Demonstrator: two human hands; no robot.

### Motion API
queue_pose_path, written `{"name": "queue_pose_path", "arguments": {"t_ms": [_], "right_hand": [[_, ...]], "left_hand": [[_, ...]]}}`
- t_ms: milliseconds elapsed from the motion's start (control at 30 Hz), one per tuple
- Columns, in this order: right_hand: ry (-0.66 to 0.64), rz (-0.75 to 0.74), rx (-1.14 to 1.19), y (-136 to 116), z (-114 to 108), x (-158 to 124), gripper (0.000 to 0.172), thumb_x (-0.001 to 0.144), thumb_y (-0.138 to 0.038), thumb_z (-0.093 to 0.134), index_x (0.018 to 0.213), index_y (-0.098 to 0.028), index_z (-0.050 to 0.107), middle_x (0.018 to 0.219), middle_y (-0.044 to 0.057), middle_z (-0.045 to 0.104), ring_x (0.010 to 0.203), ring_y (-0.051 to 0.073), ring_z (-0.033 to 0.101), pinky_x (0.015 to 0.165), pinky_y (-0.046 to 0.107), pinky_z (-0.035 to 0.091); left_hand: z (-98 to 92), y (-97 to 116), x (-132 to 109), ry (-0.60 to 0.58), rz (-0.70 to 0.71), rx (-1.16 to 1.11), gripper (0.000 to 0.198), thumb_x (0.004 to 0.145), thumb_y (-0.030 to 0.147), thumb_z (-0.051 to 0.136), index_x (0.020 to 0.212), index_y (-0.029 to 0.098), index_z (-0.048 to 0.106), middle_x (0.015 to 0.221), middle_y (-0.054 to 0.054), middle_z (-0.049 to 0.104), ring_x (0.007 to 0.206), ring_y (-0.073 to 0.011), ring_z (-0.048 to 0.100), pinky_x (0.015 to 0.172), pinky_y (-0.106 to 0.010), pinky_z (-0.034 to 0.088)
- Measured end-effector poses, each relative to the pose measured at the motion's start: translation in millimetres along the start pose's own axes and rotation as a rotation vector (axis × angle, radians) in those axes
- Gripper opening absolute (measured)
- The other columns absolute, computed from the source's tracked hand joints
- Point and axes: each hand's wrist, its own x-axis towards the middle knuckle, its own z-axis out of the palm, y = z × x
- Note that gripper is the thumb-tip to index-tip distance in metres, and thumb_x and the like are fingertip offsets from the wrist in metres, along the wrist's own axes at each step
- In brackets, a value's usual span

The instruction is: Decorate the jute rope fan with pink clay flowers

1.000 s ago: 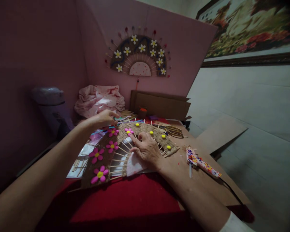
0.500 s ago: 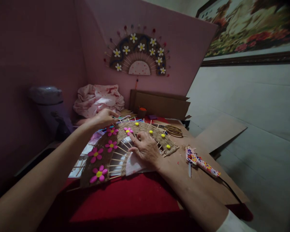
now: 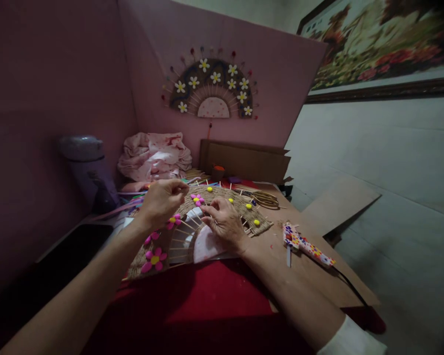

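A woven cord fan on thin sticks point(image 3: 207, 194) lies on the table, with yellow dots point(image 3: 248, 206) along its right side. Pink flowers with yellow centres point(image 3: 154, 259) decorate its left side, some partly covered by my left arm. My left hand point(image 3: 166, 198) is closed in a pinch above the upper left of the fan; whatever sits between its fingertips is too small to make out. Over the middle, my right hand point(image 3: 224, 222) has thumb and forefinger drawn together, just below a small pink flower point(image 3: 197, 199). I cannot make out anything in them.
A flower-patterned glue gun point(image 3: 305, 245) with a black cord rests on brown board at the right. Scissors point(image 3: 262, 199) lie behind the fan. Crumpled pink cloth point(image 3: 155, 155) and cardboard point(image 3: 244, 160) stand at the back. A finished fan point(image 3: 222, 88) hangs on the pink panel.
My left hand has moved slightly right, from the fan's outer edge to above it, and its fingers curled in. My right forefinger has drawn back from the small pink flower.
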Motion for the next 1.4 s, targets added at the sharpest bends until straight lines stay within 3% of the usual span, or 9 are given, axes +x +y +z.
{"name": "queue_pose_path", "arguments": {"t_ms": [100, 200, 333, 433, 600, 833, 1033, 1267, 1400], "right_hand": [[0.02, -0.006, -0.012, 1, 1, 1, 0.041, 0.087, -0.053, 0.044, 0.113, -0.026, 0.063, 0.097, 0.007, 0.054, 0.091, 0.021, 0.047, 0.079, 0.035, 0.04], [0.12, 0.007, 0.059, 1, -2, 0, 0.031, 0.089, -0.043, 0.047, 0.102, -0.022, 0.066, 0.094, 0.008, 0.055, 0.091, 0.021, 0.048, 0.081, 0.035, 0.041], [0.272, -0.002, 0.221, -3, -9, -1, 0.017, 0.09, -0.03, 0.049, 0.091, -0.02, 0.062, 0.091, 0.007, 0.058, 0.091, 0.02, 0.052, 0.081, 0.035, 0.044], [0.358, -0.034, 0.351, -9, -14, -3, 0.013, 0.088, -0.026, 0.052, 0.097, -0.02, 0.057, 0.091, 0.006, 0.059, 0.087, 0.019, 0.054, 0.078, 0.035, 0.046], [0.384, -0.068, 0.408, -15, -20, -6, 0.027, 0.086, -0.027, 0.056, 0.112, -0.021, 0.054, 0.09, 0.005, 0.058, 0.08, 0.017, 0.055, 0.073, 0.034, 0.047], [0.4, -0.11, 0.365, -13, -25, -7, 0.019, 0.084, -0.014, 0.057, 0.1, -0.022, 0.062, 0.088, 0.004, 0.058, 0.083, 0.017, 0.056, 0.071, 0.032, 0.048], [0.416, -0.139, 0.304, -13, -28, -10, 0.01, 0.085, -0.017, 0.056, 0.093, -0.021, 0.062, 0.084, 0.005, 0.06, 0.08, 0.017, 0.056, 0.069, 0.032, 0.048], [0.356, -0.153, 0.369, -17, -28, -10, 0.01, 0.086, -0.016, 0.054, 0.092, -0.02, 0.061, 0.083, 0.004, 0.063, 0.082, 0.017, 0.058, 0.073, 0.032, 0.049], [0.364, -0.122, 0.417, -16, -28, -11, 0.011, 0.086, -0.014, 0.053, 0.091, -0.021, 0.061, 0.087, 0.005, 0.063, 0.085, 0.017, 0.058, 0.075, 0.033, 0.049]], "left_hand": [[4.1, 3, -5, 0.027, -0.022, -0.083, 0.019, 0.068, 0.032, 0.065, 0.061, 0.015, 0.064, 0.049, 0.0, 0.056, 0.045, -0.0103, 0.047, 0.044, -0.022, 0.031], [7.4, 12, -1, 0.047, -0.16, -0.424, 0.018, 0.066, 0.03, 0.067, 0.07, 0.014, 0.061, 0.051, 0.002, 0.055, 0.041, -0.0074, 0.042, 0.041, -0.021, 0.029], [16.8, 22, -2, -0.067, -0.226, -0.78, 0.027, 0.054, 0.01, 0.068, 0.078, 0.013, 0.057, 0.059, 0.003, 0.056, 0.051, -0.0074, 0.05, 0.048, -0.019, 0.037], [27.2, 20, -13, -0.174, -0.246, -0.871, 0.031, 0.056, 0.011, 0.071, 0.082, 0.013, 0.056, 0.063, 0.002, 0.058, 0.056, -0.0095, 0.055, 0.055, -0.022, 0.043], [40.2, 11, -32, -0.282, -0.17, -0.823, 0.04, 0.063, 0.022, 0.076, 0.096, 0.013, 0.054, 0.074, -0.002, 0.064, 0.066, -0.0122, 0.061, 0.061, -0.024, 0.048], [46.8, 11, -38, -0.236, -0.057, -0.727, 0.04, 0.063, 0.033, 0.077, 0.091, 0.013, 0.055, 0.075, -0.002, 0.064, 0.065, -0.0127, 0.062, 0.058, -0.025, 0.051], [41.5, 10, -41, -0.395, -0.072, -0.594, 0.029, 0.07, 0.036, 0.07, 0.08, 0.014, 0.055, 0.064, -0.001, 0.061, 0.054, -0.0124, 0.059, 0.048, -0.023, 0.046], [39.1, 9, -43, -0.307, -0.15, -0.648, 0.017, 0.067, 0.022, 0.069, 0.075, 0.015, 0.055, 0.053, 0.003, 0.058, 0.047, -0.0077, 0.049, 0.047, -0.02, 0.039], [39.3, 15, -45, -0.269, -0.206, -0.68, 0.02, 0.064, 0.025, 0.072, 0.075, 0.015, 0.058, 0.056, 0.002, 0.059, 0.048, -0.0089, 0.051, 0.048, -0.021, 0.039]]}}
